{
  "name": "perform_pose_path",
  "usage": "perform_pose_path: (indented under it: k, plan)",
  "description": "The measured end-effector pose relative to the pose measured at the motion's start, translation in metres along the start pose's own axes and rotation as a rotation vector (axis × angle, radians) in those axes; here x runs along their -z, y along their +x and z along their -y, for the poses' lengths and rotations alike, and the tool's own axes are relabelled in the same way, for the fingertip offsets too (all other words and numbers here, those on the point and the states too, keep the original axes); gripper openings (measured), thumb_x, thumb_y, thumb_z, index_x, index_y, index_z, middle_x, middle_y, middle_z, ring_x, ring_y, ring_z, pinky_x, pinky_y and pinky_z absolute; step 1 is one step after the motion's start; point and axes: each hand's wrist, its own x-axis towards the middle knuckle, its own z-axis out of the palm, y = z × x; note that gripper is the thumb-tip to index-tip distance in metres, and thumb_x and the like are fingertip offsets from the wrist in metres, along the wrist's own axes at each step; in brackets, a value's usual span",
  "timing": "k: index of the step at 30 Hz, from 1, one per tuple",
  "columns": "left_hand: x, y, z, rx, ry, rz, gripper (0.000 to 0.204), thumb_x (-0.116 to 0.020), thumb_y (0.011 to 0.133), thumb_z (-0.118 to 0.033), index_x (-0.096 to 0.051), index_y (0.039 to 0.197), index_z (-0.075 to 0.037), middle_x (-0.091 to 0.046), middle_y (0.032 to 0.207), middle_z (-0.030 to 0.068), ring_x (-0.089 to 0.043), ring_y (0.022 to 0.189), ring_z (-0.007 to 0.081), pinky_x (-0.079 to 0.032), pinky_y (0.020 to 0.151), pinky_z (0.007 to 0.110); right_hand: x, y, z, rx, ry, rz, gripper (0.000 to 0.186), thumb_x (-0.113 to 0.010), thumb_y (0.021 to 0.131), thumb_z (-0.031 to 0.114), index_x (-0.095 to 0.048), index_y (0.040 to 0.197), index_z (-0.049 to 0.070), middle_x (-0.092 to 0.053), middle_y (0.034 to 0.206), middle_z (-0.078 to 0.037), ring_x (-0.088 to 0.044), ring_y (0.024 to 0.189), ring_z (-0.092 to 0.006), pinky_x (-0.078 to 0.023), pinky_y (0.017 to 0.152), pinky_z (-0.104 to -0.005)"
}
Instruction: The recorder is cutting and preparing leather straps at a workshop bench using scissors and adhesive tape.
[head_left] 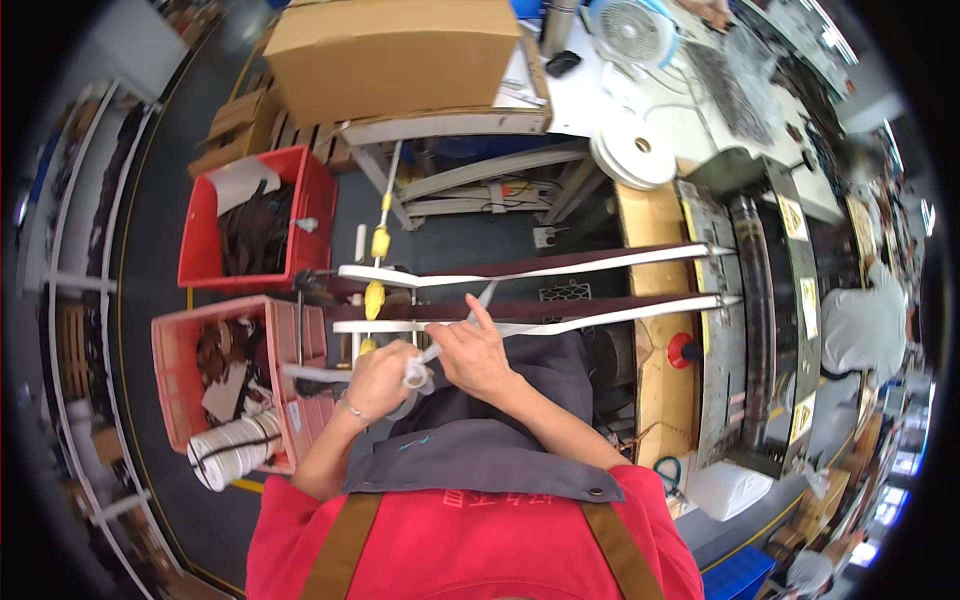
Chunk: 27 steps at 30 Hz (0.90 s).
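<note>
My left hand (378, 382) is closed around a bunched, whitish, see-through strip (418, 374), whose slack hangs below the fingers. Close beside it, my right hand (470, 352) has its index finger stretched out and its other fingers curled at the same strip, part of which shows above the hand. Just beyond my hands, two dark maroon bands run from left to right, each with a white band along it: the far white band (560, 265) and the near white band (600, 316). At the left they pass by yellow guides (374, 298) on a rod.
To the right stands a machine with a dark roller (752, 320), fed across a wooden board (665, 400). Red bin (312, 205) and pink bin (165, 380) hold dark scraps at the left. A cardboard box (390, 60), white reels (640, 150) and a fan (630, 32) stand on far tables.
</note>
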Motion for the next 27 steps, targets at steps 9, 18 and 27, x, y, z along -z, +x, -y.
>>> perform_pose_path:
  k: [9,18,27]
  plan:
    - [-0.004,-0.009,-0.027,-0.312,-0.476,-0.386,0.019,-0.056,0.078,-0.02,-0.052,0.07,-0.003,-0.049,0.106,0.0136,-0.043,0.099,0.0285,-0.034,0.083,0.038,0.001,-0.022,-0.042,-0.177,-0.139,-0.071,0.051,-0.057,0.071,0.004,-0.039,0.119,0.004,-0.043,0.119,-0.015,-0.039,0.114,-0.0306,-0.023,0.095,-0.0477]
    - [-0.027,-0.027,-0.024,0.064,-1.772,-0.075,0.035,-0.048,0.084,-0.029,-0.049,0.094,0.004,-0.05,0.107,0.0186,-0.051,0.087,0.0157,-0.039,0.073,0.024,-0.006,0.009,-0.022,0.002,-0.028,0.054,0.056,-0.054,0.07,0.001,-0.035,0.123,0.004,-0.041,0.122,-0.015,-0.037,0.116,-0.0327,-0.019,0.098,-0.0483]
    - [-0.125,0.005,0.016,0.555,-2.42,0.14,0.034,-0.042,0.085,-0.036,-0.054,0.097,-0.007,-0.058,0.09,0.0079,-0.057,0.083,0.0191,-0.046,0.072,0.03,-0.011,0.001,0.036,0.02,0.478,-0.065,0.035,-0.048,0.067,-0.005,-0.048,0.102,-0.003,-0.052,0.079,-0.013,-0.051,0.065,-0.0246,-0.042,0.061,-0.0321]
